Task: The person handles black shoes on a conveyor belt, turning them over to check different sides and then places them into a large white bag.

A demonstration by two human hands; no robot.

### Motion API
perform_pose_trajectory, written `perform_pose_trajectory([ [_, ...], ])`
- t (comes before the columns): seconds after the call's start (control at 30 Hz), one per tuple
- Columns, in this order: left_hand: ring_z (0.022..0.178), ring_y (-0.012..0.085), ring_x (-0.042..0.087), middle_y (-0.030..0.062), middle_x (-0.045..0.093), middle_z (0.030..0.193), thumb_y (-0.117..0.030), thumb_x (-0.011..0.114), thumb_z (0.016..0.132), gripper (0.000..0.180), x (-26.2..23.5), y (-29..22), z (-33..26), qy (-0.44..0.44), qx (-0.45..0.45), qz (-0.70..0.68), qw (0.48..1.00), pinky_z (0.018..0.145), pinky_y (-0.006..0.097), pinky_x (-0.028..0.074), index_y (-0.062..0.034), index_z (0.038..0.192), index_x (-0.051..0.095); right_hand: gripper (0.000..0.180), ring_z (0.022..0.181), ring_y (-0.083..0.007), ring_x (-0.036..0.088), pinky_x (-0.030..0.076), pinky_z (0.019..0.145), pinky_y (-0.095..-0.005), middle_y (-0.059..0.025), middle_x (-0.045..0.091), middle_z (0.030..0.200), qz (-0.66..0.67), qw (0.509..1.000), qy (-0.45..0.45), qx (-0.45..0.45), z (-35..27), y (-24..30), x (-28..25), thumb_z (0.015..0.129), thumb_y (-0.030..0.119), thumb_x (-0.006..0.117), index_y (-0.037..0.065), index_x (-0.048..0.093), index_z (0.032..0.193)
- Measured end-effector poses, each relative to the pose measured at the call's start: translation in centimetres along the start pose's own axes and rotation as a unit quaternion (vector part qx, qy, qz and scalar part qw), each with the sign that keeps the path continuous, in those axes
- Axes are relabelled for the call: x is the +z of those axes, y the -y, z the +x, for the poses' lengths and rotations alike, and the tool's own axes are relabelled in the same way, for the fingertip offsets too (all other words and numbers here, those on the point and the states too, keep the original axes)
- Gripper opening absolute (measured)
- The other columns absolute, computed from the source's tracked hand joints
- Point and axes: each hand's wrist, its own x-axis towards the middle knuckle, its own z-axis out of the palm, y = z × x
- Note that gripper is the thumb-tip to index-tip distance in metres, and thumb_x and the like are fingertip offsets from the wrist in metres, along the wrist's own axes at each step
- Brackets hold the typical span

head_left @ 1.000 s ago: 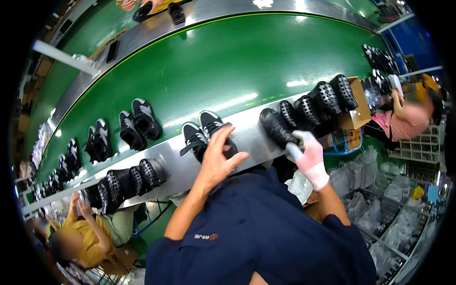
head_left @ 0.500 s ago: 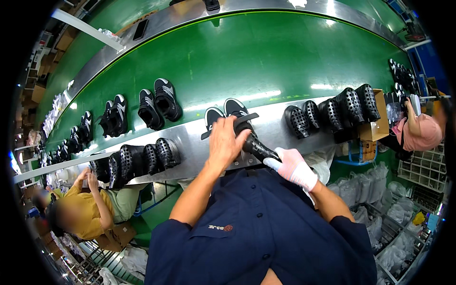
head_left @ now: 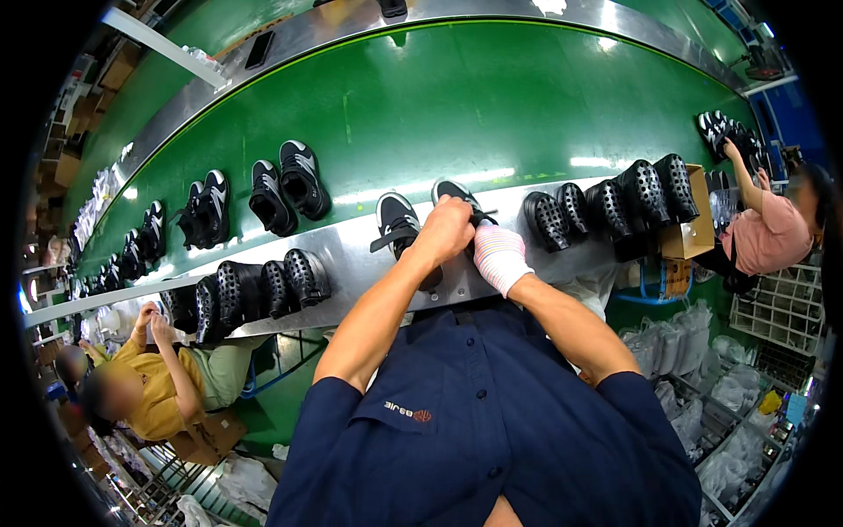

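Observation:
Two black-and-grey sneakers lie before me across the seam of green belt and metal ledge. The left sneaker (head_left: 398, 212) has its strap loose across it, its heel partly hidden by my forearm. At the right sneaker (head_left: 450, 190), my bare left hand (head_left: 449, 227) has its fingers curled closed on the upper; a dark strap end sticks out beside them. Pressed close to it, my right hand (head_left: 500, 256), in a pale striped glove, is closed at the same sneaker's opening. What lies between the fingertips is mostly hidden. A dark shape shows below my left wrist, not clear.
Perforated black shoe forms (head_left: 606, 209) stand in a row to the right, with more forms (head_left: 274, 288) to the left. Paired sneakers (head_left: 304, 180) line the green belt (head_left: 421, 105). A cardboard box (head_left: 693, 227) stands right; co-workers sit at both sides.
My gloved hand has moved up and left from a perforated black form to the right sneaker; the form is no longer visible in it. My left hand has shifted right and curled closed.

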Motion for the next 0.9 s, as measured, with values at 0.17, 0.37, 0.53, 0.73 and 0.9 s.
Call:
perform_pose_trajectory([
  [0.17,0.104,0.0481,0.060,0.0274,0.062,0.114,-0.008,0.071,0.081,0.059,2.4,-0.4,-2.3,-0.141,-0.126,-0.066,0.980,0.097,0.050,0.050,-0.0013,0.137,0.053,0.040,0.104,-0.0409,0.068,0.055,0.088,-0.0500,-0.0240,0.069,0.110,0.136,0.984,-0.112,-0.040,-1.5,-2.2,0.9,0.090,0.025,0.074,0.000,0.062,0.119],
  [0.37,0.093,0.0499,0.070,0.0339,0.070,0.095,-0.008,0.075,0.079,0.094,4.2,-1.9,-2.9,-0.095,-0.283,-0.142,0.944,0.086,0.054,0.056,-0.0015,0.158,0.025,0.039,0.094,-0.0433,0.069,0.055,0.084,-0.0499,-0.0236,0.071,0.095,0.148,0.984,-0.095,0.000,1.2,-4.0,3.6,0.085,0.028,0.077,-0.001,0.067,0.110],
  [0.53,0.087,0.0507,0.070,0.0296,0.071,0.088,-0.009,0.073,0.082,0.073,6.4,-1.3,-1.3,-0.084,-0.396,-0.029,0.914,0.080,0.055,0.056,-0.0012,0.146,0.039,0.032,0.093,-0.0421,0.071,0.056,0.085,-0.0496,-0.0247,0.072,0.095,0.097,0.989,-0.076,0.081,3.4,-2.7,3.7,0.085,0.029,0.071,0.001,0.073,0.100],
  [0.73,0.090,0.0402,0.068,0.0167,0.066,0.097,-0.016,0.076,0.088,0.045,3.2,-5.2,-6.8,-0.240,-0.210,0.015,0.948,0.076,0.048,0.056,-0.0062,0.127,0.055,0.031,0.096,-0.0411,0.071,0.056,0.085,-0.0498,-0.0239,0.073,0.101,0.107,0.990,-0.050,0.074,3.2,-2.1,2.8,0.085,0.031,0.070,0.003,0.074,0.098],
  [0.9,0.103,0.0407,0.061,0.0209,0.064,0.106,-0.027,0.077,0.088,0.050,-0.1,-5.2,-14.9,-0.237,-0.372,0.114,0.890,0.086,0.050,0.052,0.0006,0.126,0.060,0.035,0.100,-0.0417,0.070,0.055,0.088,-0.0510,-0.0226,0.070,0.110,0.081,0.997,-0.017,0.000,2.1,-1.2,4.4,0.091,0.031,0.070,0.003,0.067,0.111],
])
